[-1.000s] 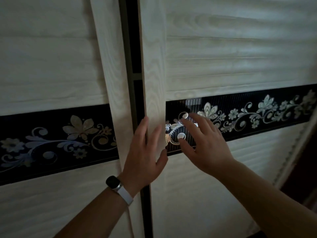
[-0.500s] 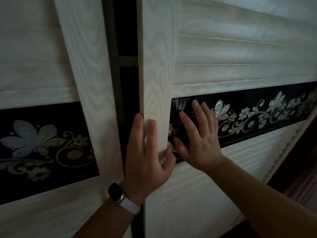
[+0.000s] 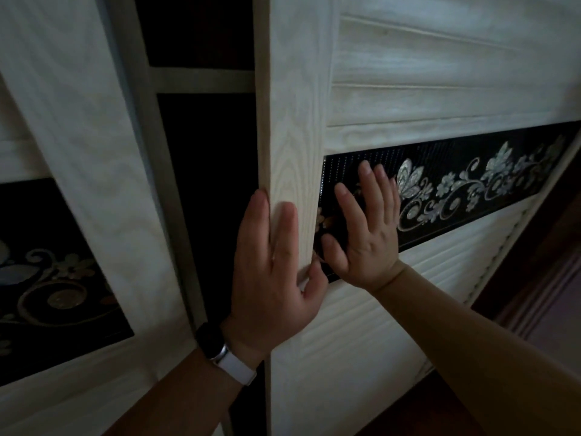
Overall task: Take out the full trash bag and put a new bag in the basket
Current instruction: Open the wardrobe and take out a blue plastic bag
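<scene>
No trash bag or basket shows in the head view. A pale wooden sliding wardrobe door (image 3: 424, 89) with a black floral band fills the right side. My left hand (image 3: 272, 272), with a watch on the wrist, lies against the door's left edge, fingers wrapping the edge and thumb on its front. My right hand (image 3: 366, 228) presses flat, fingers apart, on the black floral band (image 3: 471, 180) just right of the edge. Neither hand holds a loose object.
A second sliding door (image 3: 63, 152) with the same floral band stands at the left. Between the two doors is a dark opening (image 3: 207, 184) with a pale shelf rail across it; its inside is too dark to see. Dark floor shows at the lower right.
The right door has slid to the right and the dark gap between the doors has widened. My right hand went from fingertip touch to flat on the band. The view has moved closer.
</scene>
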{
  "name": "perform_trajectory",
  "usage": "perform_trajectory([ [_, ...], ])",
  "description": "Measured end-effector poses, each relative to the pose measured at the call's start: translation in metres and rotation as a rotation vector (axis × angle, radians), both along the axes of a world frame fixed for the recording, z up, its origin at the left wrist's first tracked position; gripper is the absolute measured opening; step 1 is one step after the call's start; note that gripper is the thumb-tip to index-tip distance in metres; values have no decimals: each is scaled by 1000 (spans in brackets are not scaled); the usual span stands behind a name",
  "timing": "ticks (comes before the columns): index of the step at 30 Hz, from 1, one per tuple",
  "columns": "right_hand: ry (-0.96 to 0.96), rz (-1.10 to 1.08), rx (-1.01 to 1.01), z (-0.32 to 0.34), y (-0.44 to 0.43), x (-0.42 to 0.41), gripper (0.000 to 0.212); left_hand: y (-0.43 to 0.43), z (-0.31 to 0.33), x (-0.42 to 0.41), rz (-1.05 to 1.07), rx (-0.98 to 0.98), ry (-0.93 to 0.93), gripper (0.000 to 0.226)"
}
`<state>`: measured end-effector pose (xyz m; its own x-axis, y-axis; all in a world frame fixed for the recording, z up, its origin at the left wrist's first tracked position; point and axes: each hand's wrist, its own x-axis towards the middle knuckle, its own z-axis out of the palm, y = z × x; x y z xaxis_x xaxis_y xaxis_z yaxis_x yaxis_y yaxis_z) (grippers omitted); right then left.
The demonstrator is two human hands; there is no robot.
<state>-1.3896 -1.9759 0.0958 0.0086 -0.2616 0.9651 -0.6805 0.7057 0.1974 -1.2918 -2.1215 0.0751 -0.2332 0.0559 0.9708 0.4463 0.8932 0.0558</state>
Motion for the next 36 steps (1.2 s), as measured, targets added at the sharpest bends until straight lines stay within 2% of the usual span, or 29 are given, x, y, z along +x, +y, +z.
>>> perform_trajectory([
  [10, -29, 3, 3, 0, 49, -35, 62, 50, 2, -40, -40, 6, -15, 84],
  [17, -63, -21, 33, 1, 101, -71, 67, 102, 3, -79, -24, 20, -2, 73],
  [36, -120, -96, 119, 8, 229, -144, 63, 219, 6, -165, -11, 20, -59, 82],
])
